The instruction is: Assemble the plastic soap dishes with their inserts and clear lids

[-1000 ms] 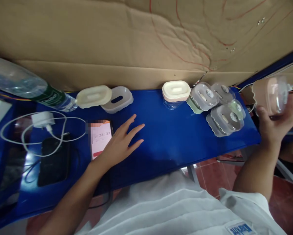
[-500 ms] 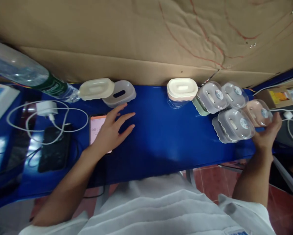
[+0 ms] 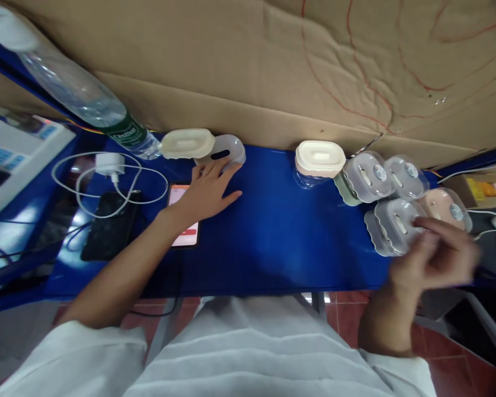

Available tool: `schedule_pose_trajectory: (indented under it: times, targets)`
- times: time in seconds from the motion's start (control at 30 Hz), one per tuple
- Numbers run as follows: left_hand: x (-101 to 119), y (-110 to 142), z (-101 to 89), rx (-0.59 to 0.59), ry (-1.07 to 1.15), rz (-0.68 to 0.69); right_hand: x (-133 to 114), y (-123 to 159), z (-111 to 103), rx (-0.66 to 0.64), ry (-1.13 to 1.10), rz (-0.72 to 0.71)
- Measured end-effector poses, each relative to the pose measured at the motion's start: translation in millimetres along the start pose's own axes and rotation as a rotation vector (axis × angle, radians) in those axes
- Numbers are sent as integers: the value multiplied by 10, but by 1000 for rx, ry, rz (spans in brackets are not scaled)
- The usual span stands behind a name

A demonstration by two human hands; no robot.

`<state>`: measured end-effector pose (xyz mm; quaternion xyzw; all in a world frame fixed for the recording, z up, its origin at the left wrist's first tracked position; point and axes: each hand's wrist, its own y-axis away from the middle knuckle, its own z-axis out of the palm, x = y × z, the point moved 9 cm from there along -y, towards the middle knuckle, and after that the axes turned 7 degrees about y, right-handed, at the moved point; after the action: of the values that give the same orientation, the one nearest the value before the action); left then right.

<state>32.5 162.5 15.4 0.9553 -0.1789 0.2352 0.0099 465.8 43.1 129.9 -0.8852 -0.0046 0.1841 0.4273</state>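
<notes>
Along the far side of the blue table (image 3: 272, 248), before a cardboard panel (image 3: 190, 55), oval plastic pieces sit in two groups. On the left, a cream piece (image 3: 187, 142) is next to a whitish slotted tray (image 3: 237, 144). The left hand (image 3: 208, 190), palm down, has its fingers and thumb spread, with fingertips over the tray's near part; whether they touch it, I cannot tell. Its wrist crosses above a lit phone (image 3: 186, 238). Toward the right, a cream-topped box (image 3: 320, 156) stands just beside several clear-covered boxes (image 3: 369, 173). The right hand (image 3: 440, 256) is blurred, fingers curled, in front of a peach box (image 3: 444, 205); I cannot tell whether it pinches anything.
</notes>
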Motion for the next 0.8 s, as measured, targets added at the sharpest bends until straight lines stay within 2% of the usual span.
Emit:
schedule_pose_trajectory:
  times: [0.07,0.1,0.13,0.2,0.27,0.33,0.4,0.53,0.6,0.63,0.7,0.8]
  targets:
    - [137,2,40,-22,8,38,-749,110,589,-332,-121,-378]
    - [234,31,68,-47,24,73,-1011,186,802,-440,-169,-480]
    - [342,78,102,-81,44,119,-1210,271,1002,-549,-197,-547]
    - [535,193,126,-107,84,210,-1439,416,1313,-693,-220,-592]
    - [610,280,92,-87,112,259,-1523,562,1533,-780,-226,-599]
    - [527,294,-7,-36,121,260,-1532,695,1661,-815,-229,-601]
    - [292,235,-158,33,101,216,-1510,793,1713,-811,-235,-600]
    - [-400,40,-440,134,-62,-3,-1455,883,1748,-793,-244,-580]
    - [-629,-36,-433,91,-130,-98,-1426,891,1784,-799,-235,-563]
    - [-662,-67,-381,48,-143,-110,-1410,886,1804,-800,-229,-553]
    - [-573,-112,-224,-37,-139,-80,-1378,865,1838,-791,-218,-536]
    - [-221,-119,16,-117,-99,17,-1326,810,1843,-754,-211,-508]
